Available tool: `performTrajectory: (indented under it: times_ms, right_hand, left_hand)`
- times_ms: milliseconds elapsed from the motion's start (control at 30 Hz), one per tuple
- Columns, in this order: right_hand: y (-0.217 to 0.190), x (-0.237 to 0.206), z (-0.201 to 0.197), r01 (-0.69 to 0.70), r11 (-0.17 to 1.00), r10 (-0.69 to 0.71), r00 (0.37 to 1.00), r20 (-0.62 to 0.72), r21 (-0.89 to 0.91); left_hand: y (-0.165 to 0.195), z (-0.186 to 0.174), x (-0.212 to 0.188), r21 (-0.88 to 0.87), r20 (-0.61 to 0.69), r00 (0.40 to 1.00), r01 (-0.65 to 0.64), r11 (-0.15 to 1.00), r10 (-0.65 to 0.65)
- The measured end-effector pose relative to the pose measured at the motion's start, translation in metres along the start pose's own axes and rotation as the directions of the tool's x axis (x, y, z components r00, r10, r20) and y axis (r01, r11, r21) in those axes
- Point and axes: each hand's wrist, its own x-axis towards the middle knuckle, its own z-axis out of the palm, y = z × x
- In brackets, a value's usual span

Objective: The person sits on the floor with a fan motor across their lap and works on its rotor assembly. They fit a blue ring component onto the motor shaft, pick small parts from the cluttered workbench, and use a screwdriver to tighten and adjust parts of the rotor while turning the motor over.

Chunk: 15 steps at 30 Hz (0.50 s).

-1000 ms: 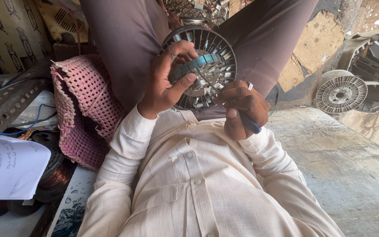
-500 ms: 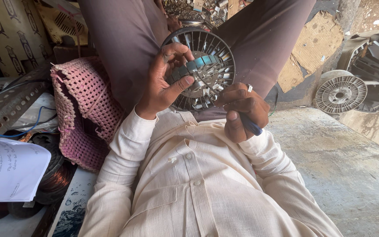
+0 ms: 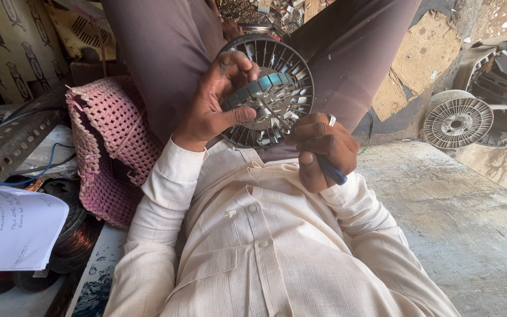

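A round, finned metal motor part (image 3: 289, 70) rests on my lap between my brown-trousered legs. My left hand (image 3: 215, 100) grips it, thumb and fingers pinching a curved blue-grey strip (image 3: 259, 88) that lies across its face. My right hand (image 3: 321, 149), wearing a ring, is closed around a blue-handled tool (image 3: 331, 170) whose thin metal tip reaches into the middle of the part. My cream shirt fills the lower part of the view.
A pink crocheted cushion (image 3: 104, 147) lies to my left, beside a perforated metal bar (image 3: 7, 147), wires, a handwritten sheet of paper (image 3: 13, 229) and copper wire coils (image 3: 74, 240). A second finned round part (image 3: 458, 122) sits at the right on a concrete slab (image 3: 459, 217).
My left hand has shifted slightly on the blue-grey strip, and the view has moved a little closer. My right hand keeps the tool in nearly the same place.
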Motion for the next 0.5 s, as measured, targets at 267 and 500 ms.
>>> performTrajectory:
  times_ms: [267, 500]
  right_hand:
    - [0.0, 0.002, 0.001, -0.031, 0.999, 0.031, 0.999, -0.016, -0.026]
    - [0.014, 0.018, 0.003, -0.011, 1.0, 0.011, 1.0, -0.012, -0.017]
  left_hand:
    - [-0.008, 0.004, -0.005, 0.015, -0.085, 0.995, -0.057, 0.998, 0.058]
    - [-0.006, 0.007, -0.006, 0.074, -0.102, 0.992, -0.061, 0.995, 0.068]
